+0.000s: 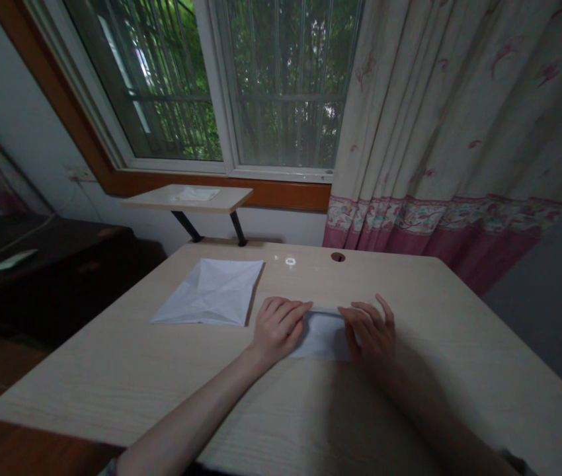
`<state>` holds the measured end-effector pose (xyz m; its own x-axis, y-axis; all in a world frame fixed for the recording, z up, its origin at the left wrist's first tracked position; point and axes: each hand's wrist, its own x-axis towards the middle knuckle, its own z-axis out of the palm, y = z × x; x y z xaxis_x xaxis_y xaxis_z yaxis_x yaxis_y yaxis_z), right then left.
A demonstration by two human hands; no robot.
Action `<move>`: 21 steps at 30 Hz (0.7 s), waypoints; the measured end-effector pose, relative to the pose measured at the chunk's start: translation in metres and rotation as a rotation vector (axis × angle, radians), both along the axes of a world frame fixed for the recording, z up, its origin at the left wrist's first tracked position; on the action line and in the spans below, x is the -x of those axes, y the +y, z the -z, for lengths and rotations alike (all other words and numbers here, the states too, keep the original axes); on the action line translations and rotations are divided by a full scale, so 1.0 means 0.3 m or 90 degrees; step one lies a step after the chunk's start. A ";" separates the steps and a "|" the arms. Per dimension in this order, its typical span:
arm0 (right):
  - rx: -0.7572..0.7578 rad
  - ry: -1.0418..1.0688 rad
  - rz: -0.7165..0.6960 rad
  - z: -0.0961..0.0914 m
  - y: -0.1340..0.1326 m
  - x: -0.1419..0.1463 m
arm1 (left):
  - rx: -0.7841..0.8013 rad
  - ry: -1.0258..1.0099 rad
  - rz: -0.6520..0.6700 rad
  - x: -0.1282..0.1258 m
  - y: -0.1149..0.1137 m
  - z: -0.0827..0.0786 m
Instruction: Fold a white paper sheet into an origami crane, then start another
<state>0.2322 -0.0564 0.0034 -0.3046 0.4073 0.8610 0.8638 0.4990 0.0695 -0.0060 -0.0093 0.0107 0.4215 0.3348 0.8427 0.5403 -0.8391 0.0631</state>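
Note:
Between my hands a folded sheet of white paper (324, 336) lies on the light wooden desk (464, 330), its far edge lifted a little. My left hand (281, 325) pinches the far left corner of this paper with thumb and fingers. At the far right corner my right hand (369, 327) grips the same edge between thumb and index finger, while its other fingers stick out. Left of my left hand rests a larger sheet of creased white paper (211, 291), spread nearly flat and touched by neither hand.
A small raised shelf (155, 198) on black legs stands at the desk's back left, bearing a piece of white paper (195, 194). A round cable hole (338, 257) sits near the back edge. Behind are a window and a long curtain (410, 165). A dark low cabinet (87, 248) stands left.

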 end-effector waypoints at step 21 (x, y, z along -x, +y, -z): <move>0.014 -0.001 0.183 0.090 0.061 -0.026 | 0.075 0.005 -0.158 -0.016 0.011 0.010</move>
